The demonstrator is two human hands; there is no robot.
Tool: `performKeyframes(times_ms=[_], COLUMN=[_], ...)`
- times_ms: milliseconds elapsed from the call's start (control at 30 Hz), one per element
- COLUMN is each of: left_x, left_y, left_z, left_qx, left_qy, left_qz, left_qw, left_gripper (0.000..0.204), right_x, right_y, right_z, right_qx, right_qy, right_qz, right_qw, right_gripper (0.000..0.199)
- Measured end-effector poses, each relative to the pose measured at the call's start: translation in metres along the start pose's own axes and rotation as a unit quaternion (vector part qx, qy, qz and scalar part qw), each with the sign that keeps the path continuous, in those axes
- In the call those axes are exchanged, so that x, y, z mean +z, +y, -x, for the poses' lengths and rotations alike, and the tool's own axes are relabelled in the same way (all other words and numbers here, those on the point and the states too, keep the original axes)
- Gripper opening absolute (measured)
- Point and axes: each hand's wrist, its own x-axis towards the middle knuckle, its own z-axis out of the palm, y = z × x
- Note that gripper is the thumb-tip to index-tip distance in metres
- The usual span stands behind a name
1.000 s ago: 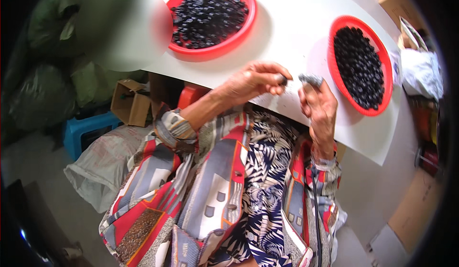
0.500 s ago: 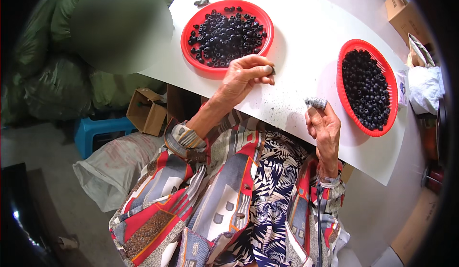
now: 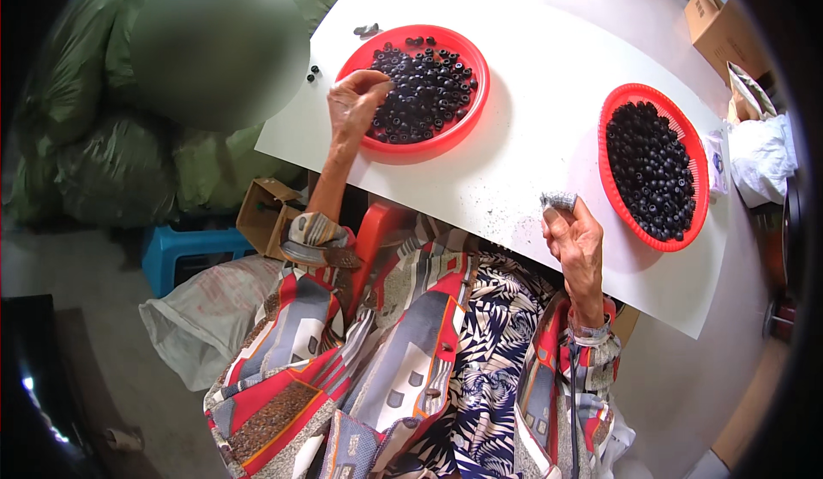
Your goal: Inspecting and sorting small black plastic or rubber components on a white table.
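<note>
My left hand (image 3: 353, 106) is at the left rim of a round red tray (image 3: 482, 59), its fingertips together just above the small black ring-shaped parts (image 3: 420, 85) inside. Whether a part is between those fingers is hidden. Above the table's near edge, my right hand (image 3: 576, 243) is closed, thumb against the index finger. Grey wrapping (image 3: 559, 199) covers that index fingertip; anything pinched under it is too small to make out. Beside this hand stands a red basket (image 3: 607, 170), well filled with similar black parts (image 3: 650, 166).
Dark crumbs (image 3: 493, 213) are scattered on the white table (image 3: 531, 76) between the hands. Two loose black parts (image 3: 313, 73) and a small dark grey scrap (image 3: 367, 30) lie left of the tray. A blue stool (image 3: 184, 252) and cardboard box (image 3: 266, 213) stand at lower left.
My left hand has moved left from the table's middle, where it pinched a small black part, to the tray's left side. My right hand has stayed nearly in place.
</note>
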Motion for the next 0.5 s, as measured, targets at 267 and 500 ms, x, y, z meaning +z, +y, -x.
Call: performKeyframes(times_ms=[267,500], left_x=[0.001,0.138], left_y=[0.015,0.101], left_z=[-0.022,0.023], left_qx=[0.101,0.165], left_qy=[0.047,-0.346], left_qz=[-0.259,-0.105], left_qw=[0.959,0.917], left_gripper=[0.021,0.014], right_x=[-0.001,-0.002], right_y=[0.019,0.015], right_z=[-0.008,-0.008], right_qx=[-0.031,-0.069], right_qy=[0.011,0.017], right_qz=[0.043,0.102], right_qw=[0.999,0.992], right_gripper=[0.016,0.023])
